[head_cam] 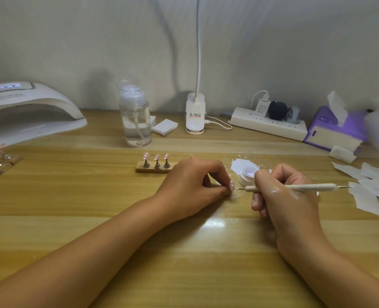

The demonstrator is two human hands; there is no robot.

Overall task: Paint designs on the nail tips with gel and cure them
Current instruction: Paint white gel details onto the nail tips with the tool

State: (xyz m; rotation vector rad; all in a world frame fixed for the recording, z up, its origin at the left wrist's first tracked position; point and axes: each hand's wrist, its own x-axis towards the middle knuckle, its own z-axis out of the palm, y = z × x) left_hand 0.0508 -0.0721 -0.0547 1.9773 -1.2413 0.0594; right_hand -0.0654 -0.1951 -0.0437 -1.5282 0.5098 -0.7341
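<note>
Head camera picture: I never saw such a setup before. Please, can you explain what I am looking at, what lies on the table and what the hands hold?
There is no machine here. A person wears one camera on the head, and it looks down at their own two hands over a wooden table. The left hand pinches a pink nail tip. The right hand holds a thin dotting tool pointed at it. A small white gel pot sits just behind. Further back are a wooden stand with three more tips, a curing lamp, a pump bottle and a power strip.
</note>
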